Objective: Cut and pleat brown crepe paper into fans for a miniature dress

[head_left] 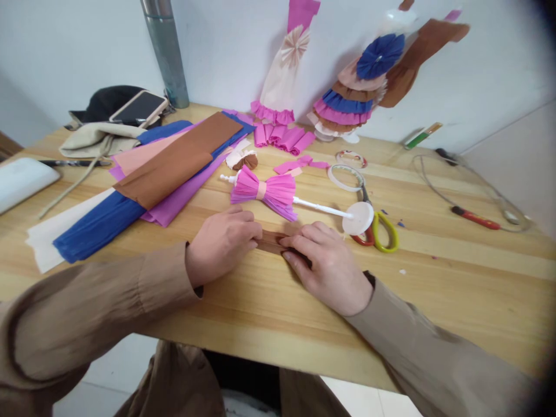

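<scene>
Between my two hands lies a folded strip of brown crepe paper (270,242), low over the table's front half. My left hand (226,240) is closed on its left end, the fingertips curled down. At the other end my right hand (324,260) pinches the strip between thumb and fingers, which partly hide it. Just beyond the hands lies a white stand (321,207) with a round base, a pink pleated paper bow (264,192) around its stem. Scissors (384,231) with yellow and red handles rest by the base, partly beneath it.
Layered crepe paper sheets (174,168) cover the table's left side. Tape rolls (345,176), pink paper scraps (302,165) and pink rolled paper (284,138) lie behind the stand. Paper dresses (284,72) stand along the wall near a bottle (167,58). A red-handled tool (475,218) with a cord lies right.
</scene>
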Available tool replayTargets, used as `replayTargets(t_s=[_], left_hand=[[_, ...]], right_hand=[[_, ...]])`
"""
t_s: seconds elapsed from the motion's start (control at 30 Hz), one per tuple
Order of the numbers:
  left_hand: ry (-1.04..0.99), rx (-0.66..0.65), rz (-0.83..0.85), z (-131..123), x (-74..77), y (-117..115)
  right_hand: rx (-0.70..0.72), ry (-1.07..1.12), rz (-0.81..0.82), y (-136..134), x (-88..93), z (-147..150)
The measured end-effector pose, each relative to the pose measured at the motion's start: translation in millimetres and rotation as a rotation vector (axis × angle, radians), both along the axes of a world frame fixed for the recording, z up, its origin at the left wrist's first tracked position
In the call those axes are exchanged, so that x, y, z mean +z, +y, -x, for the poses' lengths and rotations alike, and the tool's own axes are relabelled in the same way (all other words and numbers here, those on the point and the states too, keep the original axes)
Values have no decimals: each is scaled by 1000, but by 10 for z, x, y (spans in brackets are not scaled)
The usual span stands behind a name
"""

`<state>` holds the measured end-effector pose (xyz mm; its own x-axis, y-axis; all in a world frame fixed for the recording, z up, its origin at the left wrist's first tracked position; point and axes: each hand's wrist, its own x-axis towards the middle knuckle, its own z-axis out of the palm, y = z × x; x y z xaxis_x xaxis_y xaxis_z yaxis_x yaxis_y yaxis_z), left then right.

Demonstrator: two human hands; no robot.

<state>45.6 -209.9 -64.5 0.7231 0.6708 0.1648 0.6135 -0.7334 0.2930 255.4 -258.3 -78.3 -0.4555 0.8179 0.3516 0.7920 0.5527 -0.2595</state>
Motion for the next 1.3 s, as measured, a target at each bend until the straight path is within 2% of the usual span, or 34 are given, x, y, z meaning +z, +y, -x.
replayTargets(t_s=[0.13,0.33,0.5,0.63,0.73,0.87,1.0,1.17,1.3], left_hand=[[-54,9,-56,2,20,8],[-247,52,-395,29,155,-45],[-378,63,-538,50,196,-64],[-418,69,-548,45,175,-32],[-437,77,-553,44,149,10],[-440,70,-579,43,126,37],[-376,65,-588,26,121,4],[-267,38,-565,2,108,-49],[-219,37,-549,-5,100,-65]], right_hand=[[-2,183,-120,3,103,-30],[-174,560,-440,-28,260,-201],[-231,625,-435,-33,257,-229],[-175,643,-441,-22,238,-232],[-105,557,-495,-9,254,-262],[-30,215,-590,-19,299,-238],[-40,-12,-613,-49,297,-129],[-52,-128,-570,-51,247,-4],[-51,-113,-530,-32,212,42]])
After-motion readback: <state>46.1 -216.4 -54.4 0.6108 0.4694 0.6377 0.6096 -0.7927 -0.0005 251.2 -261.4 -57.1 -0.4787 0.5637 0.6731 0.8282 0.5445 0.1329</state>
